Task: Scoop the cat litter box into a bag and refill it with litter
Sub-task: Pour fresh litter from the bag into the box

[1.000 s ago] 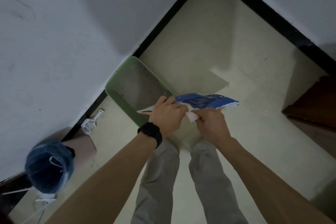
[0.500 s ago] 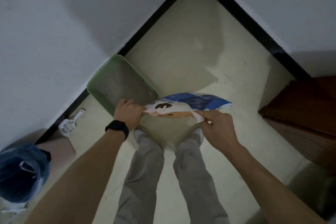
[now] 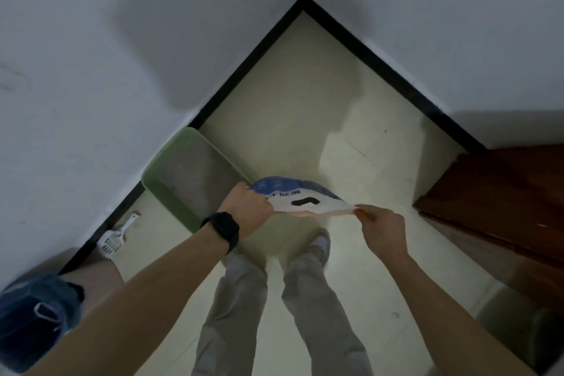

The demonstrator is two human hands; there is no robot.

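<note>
While the person stands over the floor, the left hand (image 3: 247,211) has its fingers curled tight round one end of the litter bag (image 3: 300,197), and the right hand (image 3: 383,224) pinches the other end between thumb and fingers, so the top of the bag is stretched flat between them. I cannot tell if the top is torn open yet. The bag hangs by the near corner of the green litter box (image 3: 169,206), more over the floor and the shoes (image 3: 319,243) than over the box. That is the big worry: if the top rips open all at once, or the bag tips now, the litter would likely land on the floor. The right hand only has a small pinch on a thin edge, so that end could slip out, and then the bag would swing down from the left hand. A full bag may be heavy, and a fast pour could jump over the low rim. The box sits against the wall with some grey litter in it. The white scoop (image 3: 111,239) lies on the floor near the blue bag (image 3: 33,317), well away from both hands.
</note>
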